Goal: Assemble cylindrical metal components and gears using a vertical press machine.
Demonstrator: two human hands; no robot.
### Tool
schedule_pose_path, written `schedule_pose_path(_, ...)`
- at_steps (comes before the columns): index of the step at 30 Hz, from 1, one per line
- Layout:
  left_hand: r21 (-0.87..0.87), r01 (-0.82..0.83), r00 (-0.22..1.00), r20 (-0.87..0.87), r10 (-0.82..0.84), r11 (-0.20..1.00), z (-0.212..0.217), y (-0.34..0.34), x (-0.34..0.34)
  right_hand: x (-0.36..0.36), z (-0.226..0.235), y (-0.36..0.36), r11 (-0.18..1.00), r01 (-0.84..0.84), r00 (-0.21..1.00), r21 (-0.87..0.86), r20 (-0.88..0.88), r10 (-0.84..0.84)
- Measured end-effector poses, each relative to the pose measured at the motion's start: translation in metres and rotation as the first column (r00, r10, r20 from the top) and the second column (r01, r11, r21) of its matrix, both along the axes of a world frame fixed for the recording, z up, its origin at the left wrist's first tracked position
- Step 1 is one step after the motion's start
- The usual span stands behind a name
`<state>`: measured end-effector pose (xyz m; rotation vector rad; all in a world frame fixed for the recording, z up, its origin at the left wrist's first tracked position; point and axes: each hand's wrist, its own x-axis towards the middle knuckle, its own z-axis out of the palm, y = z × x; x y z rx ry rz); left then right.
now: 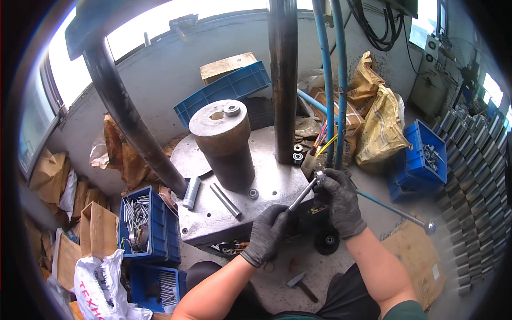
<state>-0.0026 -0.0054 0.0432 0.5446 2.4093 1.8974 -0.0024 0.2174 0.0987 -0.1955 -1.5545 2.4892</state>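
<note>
My left hand (266, 234), in a dark grey work glove, is closed around the lower end of a slim shiny metal shaft (303, 194). The shaft slants up to the right in front of the machine's metal plate (200, 223). At its upper end sits a small ring-shaped bearing (320, 176), pinched by the gloved fingers of my right hand (344, 205). How far the bearing is over the shaft I cannot tell. One loose bearing (253, 193) lies on the plate, another bearing (231, 109) on top of the thick steel cylinder (224, 154). Two bare shafts (226, 201) lie left of my hands.
A short grey cylinder (191, 193) stands near the plate's left edge. Dark posts (283, 80) rise from the plate. Blue crates (160, 240) of metal rods stand left, a blue bin (421, 154) right. A hammer (304, 287) lies on the floor; a ball-ended lever (394, 212) juts right.
</note>
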Motion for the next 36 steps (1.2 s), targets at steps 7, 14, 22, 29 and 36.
schedule_pose_path(7, 0.125, 0.009, 0.987, 0.156, -0.029, 0.992, 0.003, 0.003, 0.009, 0.014, -0.008, -0.002, 0.954, -0.124, 0.986, 0.275, -0.071, 0.149)
schedule_pose_path(14, 0.009, 0.054, 0.926, -0.375, -0.047, 0.998, -0.024, 0.007, 0.005, 0.023, -0.015, -0.012, 0.737, -0.577, 0.817, 0.353, 0.248, 0.521)
schedule_pose_path(22, -0.418, -0.064, 0.865, -0.476, -0.158, 0.906, -0.011, 0.005, -0.008, 0.028, -0.043, 0.083, 0.456, -0.492, 0.861, 0.741, 0.336, 0.382)
schedule_pose_path(29, -0.593, -0.043, 0.891, -0.386, -0.238, 0.804, -0.016, 0.004, 0.000, 0.189, -0.115, 0.251, 0.674, -0.268, 0.815, 0.689, 0.535, -0.223)
schedule_pose_path(36, -0.609, -0.028, 0.867, -0.410, -0.284, 0.792, -0.029, -0.002, -0.001, 0.427, -0.261, 0.332, 0.677, 0.620, 0.391, 0.397, 0.593, -0.704)
